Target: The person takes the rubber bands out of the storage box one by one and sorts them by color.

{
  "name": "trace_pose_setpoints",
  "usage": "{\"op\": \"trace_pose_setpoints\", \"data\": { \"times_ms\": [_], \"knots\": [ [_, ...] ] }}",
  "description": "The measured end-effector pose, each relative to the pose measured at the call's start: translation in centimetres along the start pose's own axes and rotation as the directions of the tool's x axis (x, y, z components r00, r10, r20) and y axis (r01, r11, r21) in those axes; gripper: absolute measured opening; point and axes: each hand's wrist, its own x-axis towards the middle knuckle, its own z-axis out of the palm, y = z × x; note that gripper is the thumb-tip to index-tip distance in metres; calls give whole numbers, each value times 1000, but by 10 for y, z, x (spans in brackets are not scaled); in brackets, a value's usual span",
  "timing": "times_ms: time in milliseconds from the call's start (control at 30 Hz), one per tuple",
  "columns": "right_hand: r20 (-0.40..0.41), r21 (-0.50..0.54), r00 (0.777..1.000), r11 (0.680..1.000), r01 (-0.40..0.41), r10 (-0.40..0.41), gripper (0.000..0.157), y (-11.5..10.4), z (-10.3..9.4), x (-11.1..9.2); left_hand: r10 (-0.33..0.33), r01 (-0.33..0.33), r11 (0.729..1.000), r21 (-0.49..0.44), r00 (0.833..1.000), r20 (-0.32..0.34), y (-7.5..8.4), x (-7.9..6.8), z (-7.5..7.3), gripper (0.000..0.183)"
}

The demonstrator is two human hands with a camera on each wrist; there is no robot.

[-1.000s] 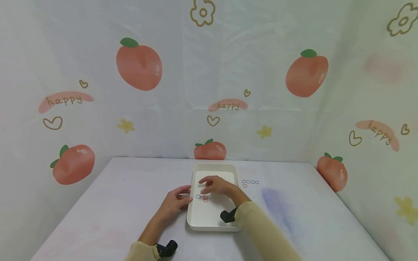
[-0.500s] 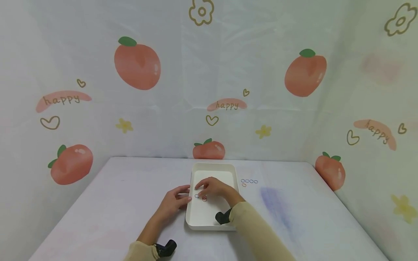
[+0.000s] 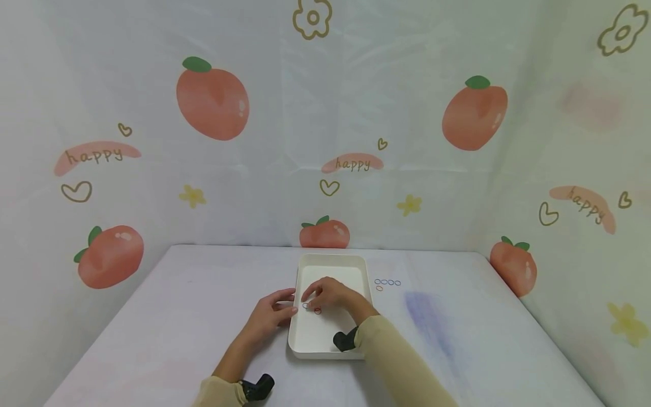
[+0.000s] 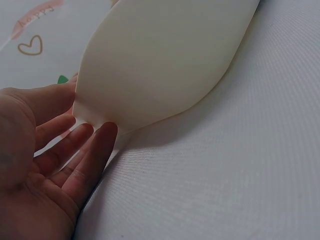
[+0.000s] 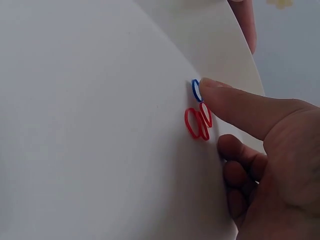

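My left hand [image 3: 267, 317] is at the left side of a white rectangular tray [image 3: 330, 342]. In the left wrist view its thumb and fingertips touch the tray's outer wall, the fingers fairly straight. Over the tray's left half, my right hand [image 3: 335, 295] reaches down with index finger and thumb apart. Its thumb tip meets the edge of a small blue rubber band [image 5: 196, 90] on the tray floor; the index finger is hidden in the right wrist view. Several red rubber bands [image 5: 191, 123] lie just beside the blue one, overlapping each other.
On the table right of the tray, several blue rubber bands [image 3: 387, 282] lie in a row, with one orange-red band [image 3: 379, 288] below them. A pale curtain printed with fruit and hearts surrounds the table's back and sides. Black wrist cameras sit at both cuffs.
My right hand has moved left and slightly down inside the tray, its fingertips now at the blue rubber band. My left hand has stayed at the tray's side.
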Motion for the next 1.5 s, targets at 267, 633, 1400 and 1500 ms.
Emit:
{"op": "trace_pose_setpoints", "data": {
  "times_ms": [267,633,1400,1500],
  "knots": [
    [-6,-1,1000,1000,2,-2,8,-2,2,0,11,-11,1000,21,1000,0,0,0,-1,51],
    [-6,-37,1000,999,12,-12,9,0,2,1,4,-4,1000,17,1000,-4,0,0,0,51],
    [27,112,1000,994,-19,16,10,-1,-2,-6,16,-16,1000,7,1000,7,1,-1,0,51],
    [24,135,1000,991,-13,10,9,0,-3,-7,14,-14,1000,6,1000,9,0,-1,0,52]
  ]
}}
